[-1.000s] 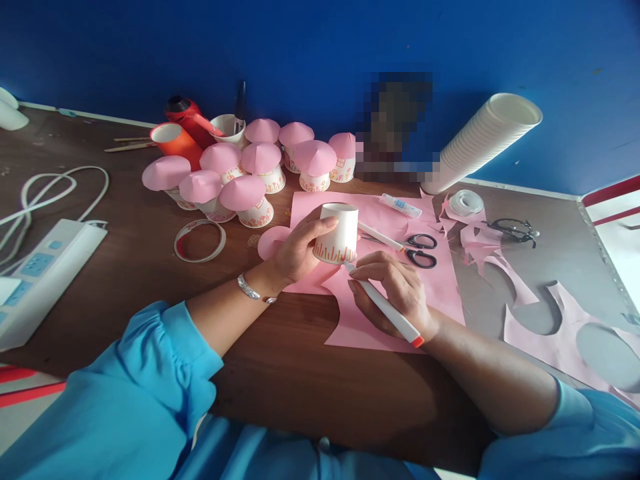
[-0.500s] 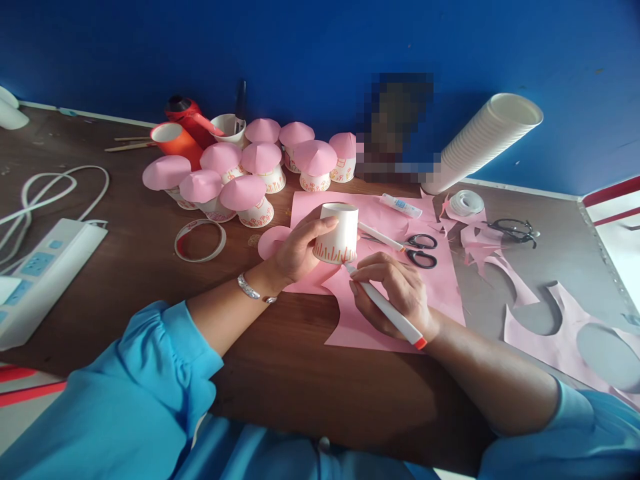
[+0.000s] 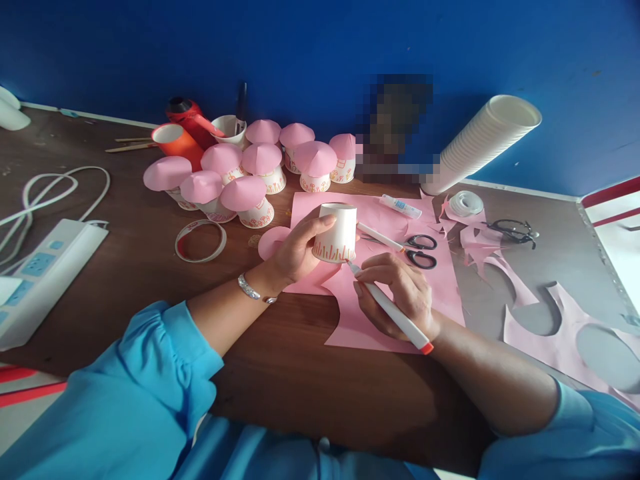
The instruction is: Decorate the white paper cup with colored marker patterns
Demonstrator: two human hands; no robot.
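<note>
Curled around an upturned paper cup (image 3: 337, 233), the left hand (image 3: 295, 250) pinched it between thumb and fingers near the middle of the frame, base uppermost, orange strokes ringing its lower rim; the cup sat over a pink sheet (image 3: 370, 320) spread on the brown table (image 3: 125, 267); the right hand (image 3: 397, 293), just right of it, was closed on a white marker (image 3: 395, 313) with an orange end, fingers pressed together on the barrel, the tip at the cup's lower right edge, though contact could not be made out; above and left stood a cluster of inverted cups with pink paper caps (image 3: 245, 193); behind them a small white cup (image 3: 229, 128) held a dark pen upright, beside an orange cup (image 3: 173, 140) tilted on its side and a red flask (image 3: 187, 115); at the upper right a long nested stack of white cups (image 3: 480, 143) leaned against the blue wall; scissors (image 3: 420, 250) and a glue tube (image 3: 400, 205) lay on the pink sheet right of the cup; a tape ring (image 3: 200, 240) lay left of the hands.
</note>
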